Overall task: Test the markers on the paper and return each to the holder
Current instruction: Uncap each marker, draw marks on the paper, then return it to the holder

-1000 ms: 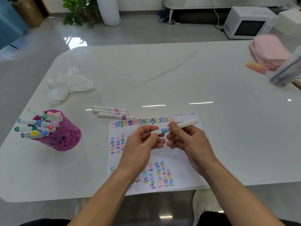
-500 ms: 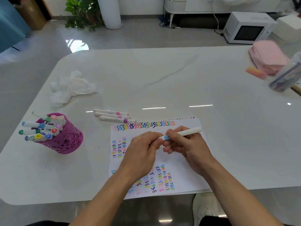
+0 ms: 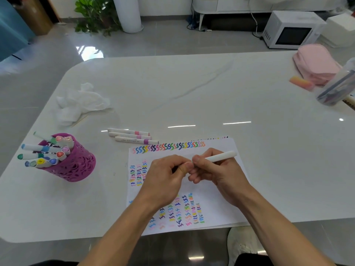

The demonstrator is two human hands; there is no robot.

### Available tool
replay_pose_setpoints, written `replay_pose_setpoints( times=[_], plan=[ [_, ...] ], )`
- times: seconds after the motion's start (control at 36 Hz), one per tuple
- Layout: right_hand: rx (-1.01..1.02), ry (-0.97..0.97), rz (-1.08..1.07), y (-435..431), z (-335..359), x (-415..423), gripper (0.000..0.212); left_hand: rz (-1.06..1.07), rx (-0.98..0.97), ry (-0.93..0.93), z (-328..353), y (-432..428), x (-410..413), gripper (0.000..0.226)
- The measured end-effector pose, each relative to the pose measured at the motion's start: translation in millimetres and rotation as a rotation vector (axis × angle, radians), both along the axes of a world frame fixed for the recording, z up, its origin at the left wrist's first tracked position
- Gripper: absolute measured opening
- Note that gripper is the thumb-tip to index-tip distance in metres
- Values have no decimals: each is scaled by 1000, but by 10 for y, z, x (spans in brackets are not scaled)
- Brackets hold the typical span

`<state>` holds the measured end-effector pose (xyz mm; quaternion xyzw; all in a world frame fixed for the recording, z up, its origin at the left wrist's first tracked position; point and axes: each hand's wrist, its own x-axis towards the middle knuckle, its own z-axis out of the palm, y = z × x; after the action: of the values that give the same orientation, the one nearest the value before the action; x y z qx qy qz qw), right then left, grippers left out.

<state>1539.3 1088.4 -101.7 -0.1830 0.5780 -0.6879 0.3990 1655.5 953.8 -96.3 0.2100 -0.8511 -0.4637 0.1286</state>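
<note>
Quantities recorded:
- Hands: two, left hand (image 3: 163,179) and right hand (image 3: 219,173).
- Held marker (image 3: 221,157): one.
- Loose markers (image 3: 132,136) on the table (image 3: 192,93): three.
- Holder (image 3: 76,169): one.
- Stored markers (image 3: 48,156): at least eight; exact count indeterminate.
- Paper (image 3: 211,198): one visible sheet.
- Tissue (image 3: 80,102), pouch (image 3: 315,62), microwave (image 3: 292,29): one each.
</note>
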Motion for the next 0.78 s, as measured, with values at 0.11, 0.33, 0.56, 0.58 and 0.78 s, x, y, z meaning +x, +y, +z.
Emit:
replay_pose_setpoints(
  times=[0.11, 0.33, 0.56, 0.58, 0.78],
  plan=[
    [-20, -36, -37, -8, 4, 4, 19, 33, 57, 23, 2, 11, -17, 15],
    [-24, -33, -100, -13, -49, -7, 23, 21, 22, 43, 45, 25, -46, 14],
    [34, -1, -59, -66, -66, -60, 36, -104, -222, 25, 42, 22, -44, 11],
    [51, 17, -41, -73, -60, -62, 32, -113, -230, 19, 31, 18, -45, 12],
    [44, -28, 65, -79, -26, -69, 30, -188, -113, -41, 9, -8, -42, 28]
  ],
)
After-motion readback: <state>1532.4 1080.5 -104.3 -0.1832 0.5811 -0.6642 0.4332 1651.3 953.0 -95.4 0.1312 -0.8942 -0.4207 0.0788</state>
